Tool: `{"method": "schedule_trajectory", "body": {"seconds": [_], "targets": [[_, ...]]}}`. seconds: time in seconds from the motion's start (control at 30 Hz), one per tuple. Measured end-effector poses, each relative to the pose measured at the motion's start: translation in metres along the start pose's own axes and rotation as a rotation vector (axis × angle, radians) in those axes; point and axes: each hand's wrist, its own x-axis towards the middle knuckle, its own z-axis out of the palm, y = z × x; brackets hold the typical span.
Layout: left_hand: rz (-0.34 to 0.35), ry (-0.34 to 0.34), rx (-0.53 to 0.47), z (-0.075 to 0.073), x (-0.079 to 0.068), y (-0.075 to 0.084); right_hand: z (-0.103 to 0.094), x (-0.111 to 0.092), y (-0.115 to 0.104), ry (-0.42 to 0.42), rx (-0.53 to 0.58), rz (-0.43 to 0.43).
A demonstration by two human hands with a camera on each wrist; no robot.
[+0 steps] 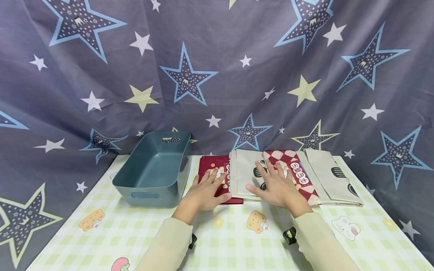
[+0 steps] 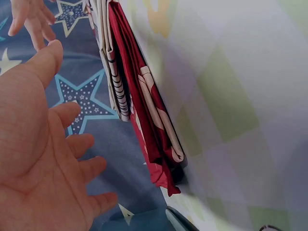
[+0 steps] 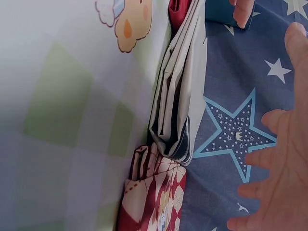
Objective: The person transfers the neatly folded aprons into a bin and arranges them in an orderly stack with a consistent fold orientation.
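Observation:
Several folded cloths lie in an overlapping row along the back of the table. From the left they are a dark red cloth (image 1: 207, 164), a cream cloth (image 1: 245, 177), a red-and-cream diamond-patterned cloth (image 1: 313, 196) with a lettered label, and another cream cloth (image 1: 327, 169) with dark motifs. My left hand (image 1: 203, 194) spreads its fingers above the dark red cloth. Over the first cream cloth and the patterned one, my right hand (image 1: 279, 188) is spread as well. Both wrist views show the palms (image 2: 29, 159) apart from the cloths (image 3: 180, 91), holding nothing.
A blue-grey plastic bin (image 1: 145, 194) with handle slots stands left of the cloths. A green-and-white checked tablecloth (image 1: 135, 241) with cartoon prints covers the table. Behind it hangs a grey star-patterned curtain (image 1: 217, 101).

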Motion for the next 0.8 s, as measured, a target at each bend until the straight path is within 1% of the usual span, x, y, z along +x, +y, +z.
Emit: {"method": "schedule_trajectory", "body": {"seconds": [0.27,0.4,0.67,0.8], "targets": [[0.003,-0.018,-0.001,0.003,0.004,0.001,0.002,0.005,0.002,-0.009,0.013,0.007],[-0.001,-0.024,-0.016,0.004,0.007,0.002,0.003,0.009,0.005,-0.007,0.029,0.010],[0.012,-0.020,-0.049,0.008,0.018,0.002,0.008,0.020,0.018,0.020,0.022,0.000],[0.022,-0.009,-0.056,0.011,0.023,0.002,0.012,0.026,0.027,0.018,0.044,0.005]]}}
